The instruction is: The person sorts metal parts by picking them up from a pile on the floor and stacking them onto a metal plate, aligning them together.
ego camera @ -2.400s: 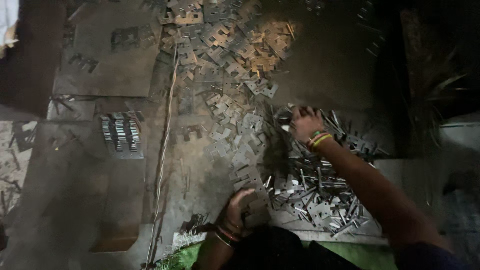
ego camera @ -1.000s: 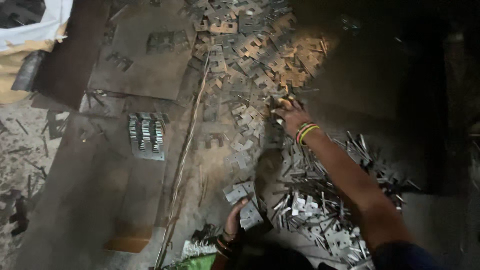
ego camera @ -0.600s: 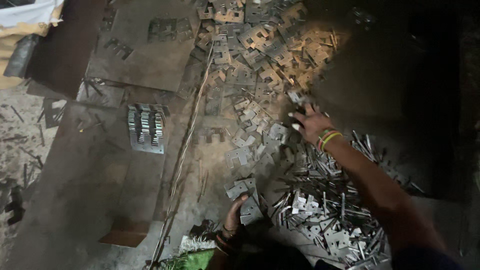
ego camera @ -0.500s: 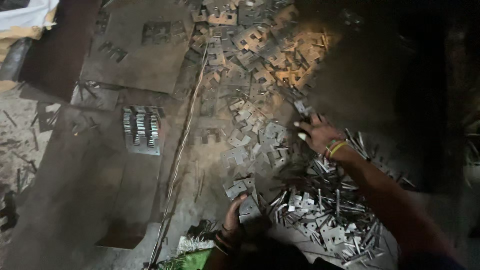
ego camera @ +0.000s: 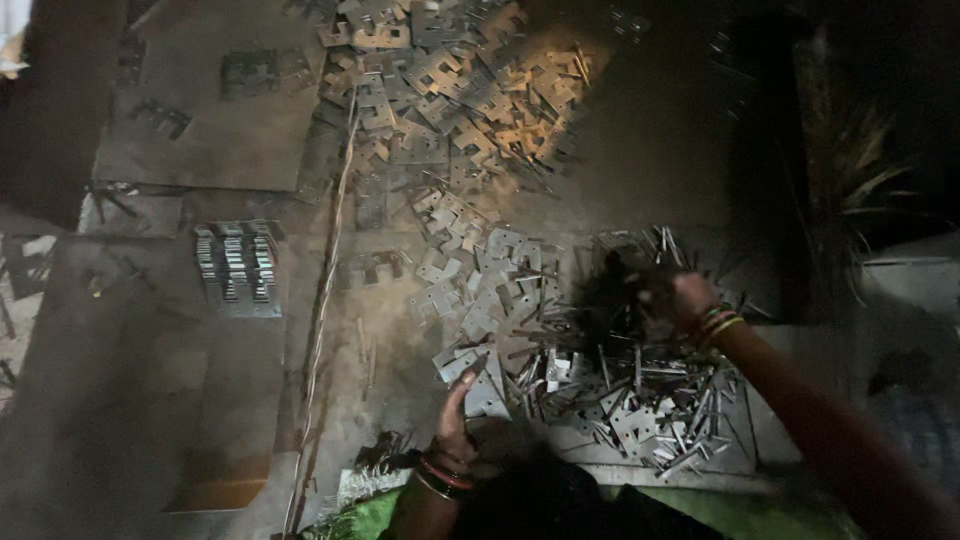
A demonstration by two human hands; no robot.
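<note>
My left hand (ego camera: 456, 415) rests low in the middle, fingers closed around the edge of a flat notched metal plate (ego camera: 484, 392). My right hand (ego camera: 676, 297), wrist ringed with bangles, hovers blurred over a heap of thin metal strips and small plates (ego camera: 640, 400); whether it holds anything is unclear. Several notched plates (ego camera: 480, 290) lie scattered between both hands.
A bigger spread of notched plates (ego camera: 450, 90) lies at the top under warm light. A neat stack of plates in rows (ego camera: 237, 265) sits on a metal sheet at left. A thin rod (ego camera: 322, 320) runs down the floor. Green cloth (ego camera: 370, 510) shows at the bottom.
My right hand has pulled back from the far plates toward the strip heap at right. My left hand has stayed on its plate. The view has shifted slightly.
</note>
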